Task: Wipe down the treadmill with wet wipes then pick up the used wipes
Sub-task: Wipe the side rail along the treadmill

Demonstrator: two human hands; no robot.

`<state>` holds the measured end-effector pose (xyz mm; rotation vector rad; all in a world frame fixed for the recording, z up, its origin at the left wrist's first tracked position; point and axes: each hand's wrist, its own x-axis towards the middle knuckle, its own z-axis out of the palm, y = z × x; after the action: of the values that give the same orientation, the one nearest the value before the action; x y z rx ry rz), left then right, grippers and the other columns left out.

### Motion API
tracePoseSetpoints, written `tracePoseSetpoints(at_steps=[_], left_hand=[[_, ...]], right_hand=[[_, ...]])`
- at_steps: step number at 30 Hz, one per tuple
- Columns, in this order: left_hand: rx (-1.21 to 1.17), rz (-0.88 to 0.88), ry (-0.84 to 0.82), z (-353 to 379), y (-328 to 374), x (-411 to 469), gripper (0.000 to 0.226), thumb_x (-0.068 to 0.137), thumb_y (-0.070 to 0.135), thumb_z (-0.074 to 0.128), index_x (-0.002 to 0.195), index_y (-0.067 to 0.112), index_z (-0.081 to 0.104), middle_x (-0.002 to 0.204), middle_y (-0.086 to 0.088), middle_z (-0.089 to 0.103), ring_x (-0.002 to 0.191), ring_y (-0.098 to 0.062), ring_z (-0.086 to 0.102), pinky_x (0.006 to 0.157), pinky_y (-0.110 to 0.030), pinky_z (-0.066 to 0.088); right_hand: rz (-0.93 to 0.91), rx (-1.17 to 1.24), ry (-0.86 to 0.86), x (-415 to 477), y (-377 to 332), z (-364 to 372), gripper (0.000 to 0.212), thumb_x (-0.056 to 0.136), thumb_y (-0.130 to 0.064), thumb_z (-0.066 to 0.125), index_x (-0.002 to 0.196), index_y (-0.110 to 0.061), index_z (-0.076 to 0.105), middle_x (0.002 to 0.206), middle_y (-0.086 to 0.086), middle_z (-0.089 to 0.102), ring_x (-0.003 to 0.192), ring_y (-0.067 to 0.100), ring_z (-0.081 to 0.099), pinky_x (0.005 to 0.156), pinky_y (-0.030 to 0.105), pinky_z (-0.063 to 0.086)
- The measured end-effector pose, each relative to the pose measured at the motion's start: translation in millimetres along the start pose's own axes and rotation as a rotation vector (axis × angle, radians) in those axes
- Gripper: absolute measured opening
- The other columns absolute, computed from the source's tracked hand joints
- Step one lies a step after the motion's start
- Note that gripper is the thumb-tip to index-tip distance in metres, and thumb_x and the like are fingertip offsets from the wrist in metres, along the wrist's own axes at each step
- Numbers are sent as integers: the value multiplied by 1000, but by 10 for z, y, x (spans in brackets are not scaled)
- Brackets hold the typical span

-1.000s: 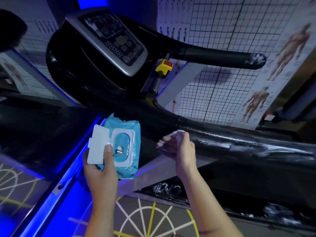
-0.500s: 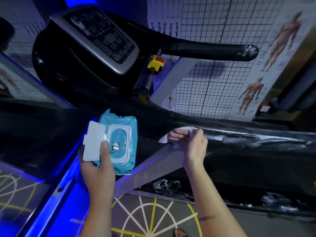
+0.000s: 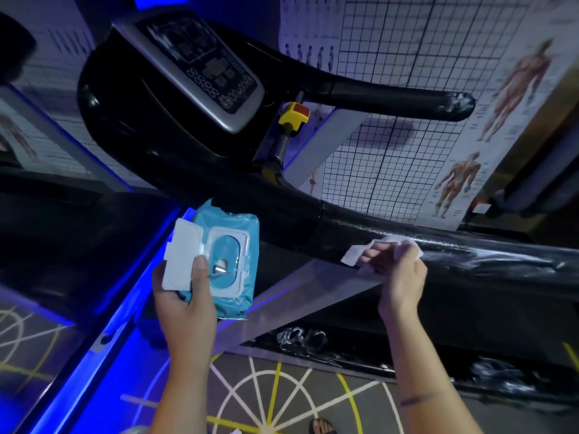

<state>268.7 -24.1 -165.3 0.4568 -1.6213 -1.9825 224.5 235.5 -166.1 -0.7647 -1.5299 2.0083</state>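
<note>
The treadmill (image 3: 131, 130) filled the upper part of the view. Its black body carried a grey console (image 3: 200, 67) tilted toward the person, with a yellow stop switch (image 3: 294, 115) just beside the console's lower right corner. Two black rails ran off to the right: the far handrail (image 3: 391, 100) higher up and the near handrail (image 3: 485, 258) lower, glistening with wet streaks.

The right hand (image 3: 402, 280) pressed a white wet wipe (image 3: 354, 255) against the near handrail. Its fingers (image 3: 374, 255) were curled round the bunched wipe, one corner of which stuck out to the left. The left hand (image 3: 185, 308) held a blue pack of wipes (image 3: 235, 233) up below the console, gripping it from beneath with the thumb laid across its top. The pack's white flip lid (image 3: 181, 252) stood open to the left, showing the oval opening.

Behind the treadmill hung a grid chart (image 3: 391, 158) and anatomy posters (image 3: 526, 89). The floor (image 3: 275, 389) bore white and yellow lines, and blue light glowed along the left.
</note>
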Motion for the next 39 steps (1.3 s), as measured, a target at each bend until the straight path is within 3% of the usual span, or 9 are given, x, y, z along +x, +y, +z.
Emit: tracePoseSetpoints(at_steps=[3, 6, 8, 11, 15, 21, 25, 31, 39], left_hand=[[-2, 11, -26, 43, 8, -7, 33, 85, 44, 67, 116, 48, 57, 112, 18, 68, 98, 10, 70, 63, -12, 56], [-3, 42, -24, 112, 10, -12, 37, 91, 37, 67, 126, 32, 56, 110, 19, 66, 92, 15, 68, 64, -8, 53], [4, 64, -34, 144, 3, -11, 36, 96, 28, 67, 130, 27, 54, 111, 19, 65, 92, 17, 67, 66, -7, 52], [0, 54, -64, 158, -3, -17, 42, 89, 38, 68, 128, 31, 56, 115, 15, 67, 98, 11, 69, 68, -10, 55], [9, 46, -91, 127, -12, -19, 55, 85, 43, 69, 135, 23, 58, 120, 11, 70, 103, 3, 71, 69, -12, 56], [26, 7, -91, 66, -29, -1, 53, 85, 46, 71, 135, 31, 59, 122, 10, 72, 108, -3, 72, 70, -18, 59], [27, 6, -97, 30, -21, -3, 50, 86, 47, 70, 133, 36, 57, 121, 13, 70, 106, 0, 72, 69, -18, 60], [21, 11, -87, 32, -9, -1, 55, 84, 47, 68, 135, 31, 55, 118, 16, 68, 101, 8, 70, 65, -13, 56], [48, 25, -59, -2, -28, 6, 52, 85, 47, 68, 133, 30, 56, 118, 14, 68, 100, 6, 70, 66, -14, 57]], right_hand=[[-113, -208, -26, 53, 148, -46, 36, 99, -31, 45, 79, -14, 70, 75, 4, 74, 68, 22, 72, 69, 34, 55], [-211, -486, 0, 64, 225, -50, 42, 96, -49, 59, 81, -11, 66, 75, 5, 70, 74, 20, 67, 68, 33, 50], [-228, -574, -3, 47, 237, -63, 39, 92, -44, 68, 83, -7, 61, 77, 4, 66, 75, 21, 63, 65, 31, 44], [-274, -618, -43, 46, 222, -122, 28, 90, -38, 72, 85, -12, 62, 75, -4, 65, 73, 12, 63, 62, 28, 44], [-303, -702, -130, 110, 175, -211, 17, 89, -39, 75, 82, -26, 66, 71, -13, 66, 69, -6, 60, 57, 7, 38], [-397, -797, -185, 187, 171, -274, 18, 92, -31, 72, 81, -23, 61, 73, -9, 65, 71, 12, 62, 56, 11, 39], [-501, -875, -235, 154, 166, -304, 7, 95, -19, 64, 93, -18, 58, 79, 0, 66, 72, 23, 62, 62, 34, 49], [-755, -888, -377, -152, 384, -71, 27, 88, -24, 73, 80, -26, 47, 72, -8, 56, 63, 12, 50, 57, 29, 42], [-650, -783, -470, -141, 770, 449, 10, 90, -15, 68, 94, -17, 58, 90, -8, 66, 78, 11, 66, 65, 33, 53]])
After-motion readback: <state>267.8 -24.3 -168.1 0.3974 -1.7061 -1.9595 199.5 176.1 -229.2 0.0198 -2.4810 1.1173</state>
